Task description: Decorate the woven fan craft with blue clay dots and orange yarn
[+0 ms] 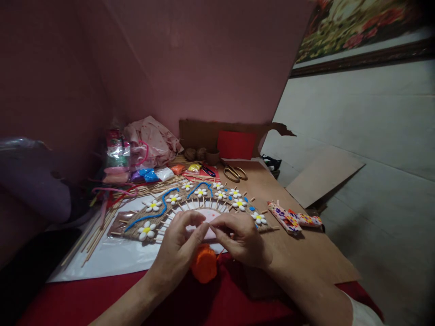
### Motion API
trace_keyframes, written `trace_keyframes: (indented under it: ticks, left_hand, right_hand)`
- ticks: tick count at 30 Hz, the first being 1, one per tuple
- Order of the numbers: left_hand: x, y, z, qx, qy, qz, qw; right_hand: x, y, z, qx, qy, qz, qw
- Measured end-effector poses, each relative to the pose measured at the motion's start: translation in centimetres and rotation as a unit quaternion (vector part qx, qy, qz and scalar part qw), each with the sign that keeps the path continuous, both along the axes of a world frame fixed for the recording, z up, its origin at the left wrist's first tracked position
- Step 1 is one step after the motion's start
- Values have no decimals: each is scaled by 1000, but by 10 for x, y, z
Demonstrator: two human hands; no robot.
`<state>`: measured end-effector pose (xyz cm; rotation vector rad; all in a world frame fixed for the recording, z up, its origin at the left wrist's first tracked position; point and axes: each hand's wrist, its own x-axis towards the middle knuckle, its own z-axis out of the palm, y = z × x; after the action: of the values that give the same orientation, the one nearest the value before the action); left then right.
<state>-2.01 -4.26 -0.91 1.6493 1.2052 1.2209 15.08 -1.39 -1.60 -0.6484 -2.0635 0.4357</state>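
My left hand (181, 242) and my right hand (243, 237) come together at the fingertips, both closed in a pinch. Whatever lies between the fingers is too small to make out. Just below them is an orange ball, apparently yarn (204, 265), at the table's front edge. Behind the hands lies an arched craft piece wound with brown twine (185, 194) over thin sticks. White flowers with yellow centres (147, 231), a wavy blue strip (165, 206) and blue dots decorate it. A pale pink spotted piece (210, 215) shows inside the arch, partly hidden by my fingers.
Gold-handled scissors (234, 173) rest on brown cardboard (288, 253), with a flower-patterned bundle (294, 219) at the right. Loose sticks (95, 237) lie at left on white sheeting (118, 260). Coloured clay packets (147, 175) and a pink spotted bag (152, 140) stand behind.
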Motion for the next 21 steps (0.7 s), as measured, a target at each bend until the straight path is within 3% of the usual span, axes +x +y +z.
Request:
trace_keyframes:
  ticks: [3,6,10,15,18,21]
  left_hand:
    - [0,-2,-1,26,44,-7,999]
    - [0,-2,-1,3,21,-7,1000]
    - [1,-2,0,-62,-72,-23,995]
    - [2,2,3,-160,-245,5,956]
    - [5,5,2,-228,-283,9,931]
    - [7,5,1,-229,-298,8,926]
  right_hand:
    - [-1,-1,1,-7,-1,7,1000]
    - [-1,-1,1,-11,-1,9,1000]
    - [-1,-1,0,-18,1,6,1000]
    - [-4,0,-3,-105,58,-42,992]
    - [-7,0,-5,-153,93,-62,982]
    - [-11,-2,-6,-151,83,-55,984]
